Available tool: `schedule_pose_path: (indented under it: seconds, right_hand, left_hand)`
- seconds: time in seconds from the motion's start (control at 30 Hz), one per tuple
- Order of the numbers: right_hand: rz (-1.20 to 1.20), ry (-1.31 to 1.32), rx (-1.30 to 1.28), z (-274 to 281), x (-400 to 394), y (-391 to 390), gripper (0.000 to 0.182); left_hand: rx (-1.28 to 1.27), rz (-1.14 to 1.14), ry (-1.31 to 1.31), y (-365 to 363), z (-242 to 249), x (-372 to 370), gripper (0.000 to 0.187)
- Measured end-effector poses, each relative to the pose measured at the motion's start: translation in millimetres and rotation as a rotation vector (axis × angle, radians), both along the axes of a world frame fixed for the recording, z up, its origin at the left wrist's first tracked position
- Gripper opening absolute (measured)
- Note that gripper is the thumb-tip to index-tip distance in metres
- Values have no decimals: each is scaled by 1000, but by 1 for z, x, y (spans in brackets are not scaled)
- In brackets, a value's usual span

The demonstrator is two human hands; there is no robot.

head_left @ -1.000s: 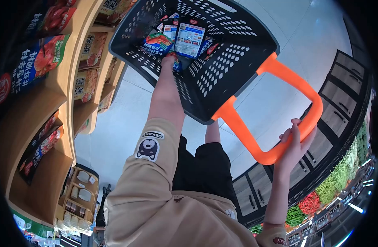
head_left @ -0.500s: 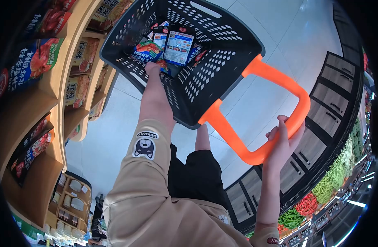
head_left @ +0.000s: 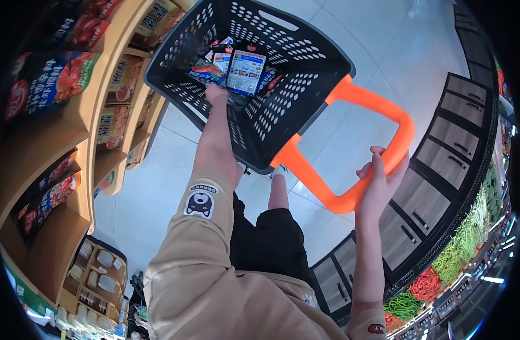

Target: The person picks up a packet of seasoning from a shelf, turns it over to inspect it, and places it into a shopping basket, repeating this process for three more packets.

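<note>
The black perforated shopping basket [head_left: 282,73] hangs out in front of the person, tipped so its open mouth faces back toward the camera. Its long axis runs from the far rim at the top of the view down to the orange handle [head_left: 350,141] at lower right, and the handle loop points toward the person's right side. The right hand [head_left: 379,181] is clamped around the near bar of that handle, fingers wrapped over it, carrying the whole weight. The left hand [head_left: 215,93] reaches over the near rim into the basket. It rests against the seasoning packets [head_left: 245,71] at the bottom, but the fingers are hidden behind the wrist and the packets, so I cannot tell whether it grips one or lies loose.

The packets stand roughly upright against the basket wall, their long sides pointing from the floor of the basket toward its mouth, with the blue-and-white one in front.

The risk, as I judge it, lies in the tilt. With the mouth this far over and only one hand on the handle, a further tip would probably let the packets slide out onto the pale floor tiles [head_left: 158,187]. The wooden shelves [head_left: 87,130] of packaged goods stand close on the left, so a swing that way could knock the basket against them.
</note>
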State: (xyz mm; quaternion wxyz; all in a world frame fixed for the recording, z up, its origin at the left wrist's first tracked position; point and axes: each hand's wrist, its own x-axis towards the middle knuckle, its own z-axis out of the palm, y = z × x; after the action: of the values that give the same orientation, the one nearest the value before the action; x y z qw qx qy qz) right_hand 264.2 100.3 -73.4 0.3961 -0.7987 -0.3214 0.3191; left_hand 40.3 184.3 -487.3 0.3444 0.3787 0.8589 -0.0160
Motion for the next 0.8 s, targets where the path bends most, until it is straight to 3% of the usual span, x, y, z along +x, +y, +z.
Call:
schedule_pose_path:
  seconds: [0.07, 0.13, 0.27, 0.43, 0.47, 0.6, 0.8]
  right_hand:
    - [8, 12, 22, 1, 1, -1, 44]
    - [7, 17, 13, 1, 2, -1, 44]
    - [10, 26, 88, -1, 4, -4, 45]
    - [21, -10, 122, 0, 3, -7, 47]
    - [20, -28, 125, -1, 3, -6, 48]
    - [27, -63, 120, 2, 1, -6, 48]
    - [58, -110, 102, -12, 11, -7, 51]
  left_hand:
    - [171, 76, 20, 1, 12, 6, 18]
    - [234, 46, -84, -5, 70, 7, 15]
    - [618, 111, -150, -36, 101, -4, 15]
    - [785, 177, -500, -70, 249, -16, 23]
    - [915, 145, -576, -78, 257, -22, 21]
    - [967, 212, -760, -100, 372, -49, 15]
    - [1187, 323, -1109, -127, 468, -92, 10]
